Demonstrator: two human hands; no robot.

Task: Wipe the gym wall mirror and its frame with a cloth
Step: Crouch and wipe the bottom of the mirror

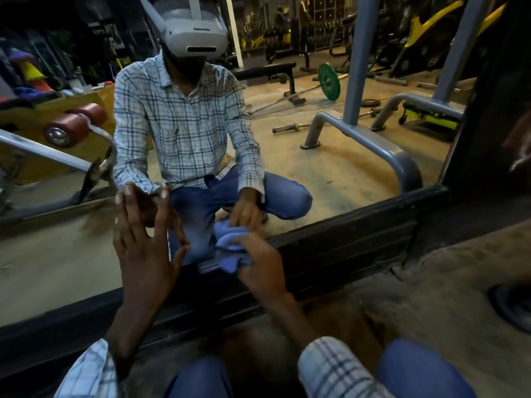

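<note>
The wall mirror (pixel 330 168) fills the upper view, and its dark frame (pixel 344 248) runs along the bottom edge and up the right side. My right hand (pixel 258 262) grips a bunched blue cloth (pixel 230 254) against the glass just above the bottom frame rail. My left hand (pixel 143 237) is flat against the mirror with fingers spread, its fingertips meeting their reflection. I crouch close to the glass, knees at the lower edge of the view.
The mirror reflects me crouching, a grey machine frame (pixel 373 139), a green weight plate (pixel 329 81) on a bar, a bench and loose bars on the floor. A dusty floor (pixel 431 297) lies below the frame, with a dark round object (pixel 514 308) at far right.
</note>
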